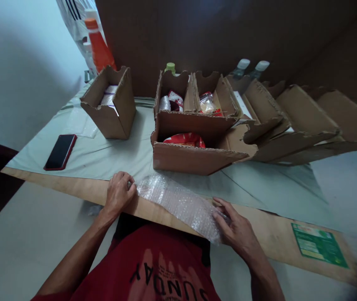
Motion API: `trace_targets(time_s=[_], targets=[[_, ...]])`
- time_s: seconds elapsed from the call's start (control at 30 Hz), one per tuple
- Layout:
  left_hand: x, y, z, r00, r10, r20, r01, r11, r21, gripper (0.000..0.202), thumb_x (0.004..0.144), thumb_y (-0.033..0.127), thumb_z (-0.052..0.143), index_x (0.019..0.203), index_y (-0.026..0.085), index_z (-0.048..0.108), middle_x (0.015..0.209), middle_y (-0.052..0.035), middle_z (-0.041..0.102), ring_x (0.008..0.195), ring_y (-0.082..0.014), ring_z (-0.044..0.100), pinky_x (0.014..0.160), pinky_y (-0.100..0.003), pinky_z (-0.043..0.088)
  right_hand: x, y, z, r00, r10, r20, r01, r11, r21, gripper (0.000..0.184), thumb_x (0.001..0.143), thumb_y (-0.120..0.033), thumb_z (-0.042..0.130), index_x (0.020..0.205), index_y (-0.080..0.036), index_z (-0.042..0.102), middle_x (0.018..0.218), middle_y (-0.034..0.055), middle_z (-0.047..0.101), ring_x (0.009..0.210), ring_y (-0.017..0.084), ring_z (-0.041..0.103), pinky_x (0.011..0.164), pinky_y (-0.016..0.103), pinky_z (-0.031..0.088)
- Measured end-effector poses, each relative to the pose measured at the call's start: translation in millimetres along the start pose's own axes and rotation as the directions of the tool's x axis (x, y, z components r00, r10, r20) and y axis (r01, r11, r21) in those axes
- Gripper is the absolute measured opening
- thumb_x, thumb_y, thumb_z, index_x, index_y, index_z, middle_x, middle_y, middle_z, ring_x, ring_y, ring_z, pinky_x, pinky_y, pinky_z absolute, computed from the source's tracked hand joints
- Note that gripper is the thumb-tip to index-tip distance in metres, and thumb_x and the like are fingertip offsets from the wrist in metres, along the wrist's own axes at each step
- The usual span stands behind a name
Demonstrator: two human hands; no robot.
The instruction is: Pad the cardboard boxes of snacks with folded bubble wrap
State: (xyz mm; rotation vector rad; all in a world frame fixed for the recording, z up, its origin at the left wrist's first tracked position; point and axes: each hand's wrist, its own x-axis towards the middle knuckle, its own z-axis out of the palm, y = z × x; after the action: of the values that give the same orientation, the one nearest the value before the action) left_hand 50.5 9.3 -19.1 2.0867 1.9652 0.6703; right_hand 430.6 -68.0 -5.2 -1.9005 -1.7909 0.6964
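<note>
Bubble wrap (178, 202) on the near side of the front box (184, 161), one end pinched in the left hand (121, 190), the other held by the right hand (236, 228); phone (60, 152) left of the box.

There was room to reach back between the left cardboard box (111, 122) and the front cardboard box (193, 161). The front cardboard box blocked the way to two boxes (175, 85) behind it. Bubble wrap (178, 202) stretched across the space in front. Right-side boxes (308, 108) stood close together.
</note>
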Motion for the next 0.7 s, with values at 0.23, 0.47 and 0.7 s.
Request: trace_targets(time_s=[0.23,0.47,0.7], targets=[[48,-23,-52.2,0.989,-0.073,-0.126,0.063,0.995,-0.079,0.011,0.085,0.025,0.055,0.089,0.02,0.064,0.082,-0.0019,0.072,0.075,-0.0184,0.066,0.074,-0.029,0.051,-4,-46,18,0.959,-0.232,0.165,0.198,0.96,0.198,0.042,0.098,-0.032,0.053,0.139,-0.026,0.065,0.13,0.0074,0.073,0.116,0.024,0.072,0.1,0.039,0.058],[159,6,-41.6,0.974,0.226,0.0,-0.22,0.946,0.236,0.029,0.088,0.012,0.052,0.113,0.015,0.067,0.109,-0.0156,0.073,0.105,-0.0301,0.067,0.091,-0.042,0.052,8,-121,87,0.915,-0.311,0.258,0.165,0.871,0.462,0.036,0.098,-0.022,0.05,0.124,-0.024,0.074,0.12,0.0071,0.077,0.108,0.022,0.073,0.096,0.039,0.058],[109,-16,-44.9,0.932,0.357,-0.062,-0.36,0.932,-0.045,0.039,0.092,0.022,0.054,0.13,0.018,0.063,0.141,-0.0133,0.062,0.139,-0.0315,0.049,0.117,-0.055,0.038,8,-139,105,0.821,-0.227,0.524,-0.183,0.765,0.618,0.031,0.092,-0.028,0.06,0.121,-0.022,0.07,0.092,0.0028,0.072,0.077,0.016,0.066,0.074,0.032,0.055]])
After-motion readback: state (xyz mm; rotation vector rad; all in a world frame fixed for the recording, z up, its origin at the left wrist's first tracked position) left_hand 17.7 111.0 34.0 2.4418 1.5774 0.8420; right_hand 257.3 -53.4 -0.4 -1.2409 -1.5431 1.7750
